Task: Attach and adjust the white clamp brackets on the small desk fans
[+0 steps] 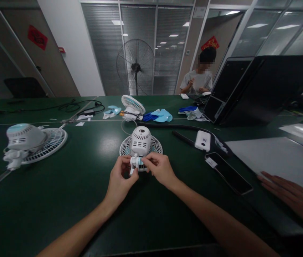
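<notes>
A small white electric fan lies grille-down on the green table in front of me, its motor housing uppermost. My left hand is closed around the white neck bracket at the fan's near end, thumb in front and fingers behind. From the other side, my right hand pinches a light-blue knob that sits against the bracket. The fingertips partly cover both parts. Under the housing, the round grille shows around the edges.
To the left lies another fan on a pole. Farther back are a small fan and blue blades. A white device, a phone and a black case occupy the right. Another person's hand rests there; a person sits behind.
</notes>
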Action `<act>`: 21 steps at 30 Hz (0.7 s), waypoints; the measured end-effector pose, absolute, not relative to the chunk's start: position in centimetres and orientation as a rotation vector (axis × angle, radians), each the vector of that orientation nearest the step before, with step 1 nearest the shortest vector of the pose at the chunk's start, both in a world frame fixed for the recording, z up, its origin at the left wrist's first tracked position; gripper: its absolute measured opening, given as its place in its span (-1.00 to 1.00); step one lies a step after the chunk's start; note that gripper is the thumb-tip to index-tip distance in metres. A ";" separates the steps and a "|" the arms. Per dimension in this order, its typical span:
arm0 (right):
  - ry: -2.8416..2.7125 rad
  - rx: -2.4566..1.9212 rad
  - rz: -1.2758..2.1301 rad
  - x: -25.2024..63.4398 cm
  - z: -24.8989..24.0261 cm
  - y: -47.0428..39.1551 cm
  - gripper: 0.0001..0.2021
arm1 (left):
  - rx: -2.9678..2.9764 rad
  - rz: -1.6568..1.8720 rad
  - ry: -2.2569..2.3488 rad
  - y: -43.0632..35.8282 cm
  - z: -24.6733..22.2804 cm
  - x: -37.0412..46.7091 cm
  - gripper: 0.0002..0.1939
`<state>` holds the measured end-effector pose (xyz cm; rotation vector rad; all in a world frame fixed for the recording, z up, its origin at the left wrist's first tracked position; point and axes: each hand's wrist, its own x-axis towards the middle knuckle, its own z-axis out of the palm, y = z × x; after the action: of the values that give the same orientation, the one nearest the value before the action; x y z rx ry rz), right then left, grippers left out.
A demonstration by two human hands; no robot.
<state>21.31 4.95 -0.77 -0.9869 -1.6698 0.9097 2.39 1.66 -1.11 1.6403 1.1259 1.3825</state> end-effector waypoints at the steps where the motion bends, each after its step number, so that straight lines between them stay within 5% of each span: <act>1: -1.581 -1.008 1.098 20.9 -0.9 5.0 -0.64 | 1.653 1.380 1.156 1.7 -1.0 2.4 -0.72; 5: -1.476 -1.002 1.327 20.4 -1.0 4.6 -0.52 | 1.905 1.256 1.294 2.1 0.3 2.5 -0.48; 11: -1.747 -1.050 1.057 21.5 -0.5 3.7 -0.58 | 2.206 1.010 1.410 4.0 3.3 -0.4 -0.78; 21: -1.948 -1.050 0.988 21.7 -0.4 3.6 -0.65 | 2.125 0.853 2.130 7.4 3.5 -13.5 -0.56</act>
<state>21.71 3.59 -0.40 -1.0504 -1.9481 0.9880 -13.47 7.41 3.47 2.1248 2.1302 0.8532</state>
